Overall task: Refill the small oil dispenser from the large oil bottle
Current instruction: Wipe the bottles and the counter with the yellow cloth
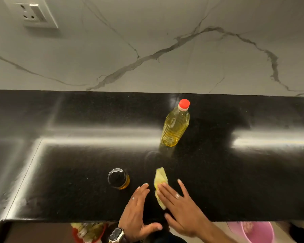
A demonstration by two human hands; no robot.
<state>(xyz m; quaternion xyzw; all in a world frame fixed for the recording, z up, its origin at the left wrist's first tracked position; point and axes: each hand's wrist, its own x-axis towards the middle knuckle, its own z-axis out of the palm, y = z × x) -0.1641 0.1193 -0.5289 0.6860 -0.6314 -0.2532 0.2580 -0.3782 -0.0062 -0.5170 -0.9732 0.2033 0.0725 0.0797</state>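
A large clear oil bottle [175, 126] with a red cap stands upright on the black countertop [77, 163], near the back. The small glass oil dispenser [118, 178], with a little yellow oil in it, stands at the front left of centre. My left hand [137, 209] hovers flat with fingers apart just right of the dispenser, not touching it. My right hand [181, 206] lies flat with fingers spread on a yellow cloth [160, 179] on the counter. Part of the cloth is hidden under that hand.
A marble backsplash [165, 50] rises behind the counter, with a wall socket [36, 14] at top left. Below the front edge I see a red container [88, 232] with yellowish contents and a pink bucket [260, 232]. A watch [115, 235] is on my left wrist.
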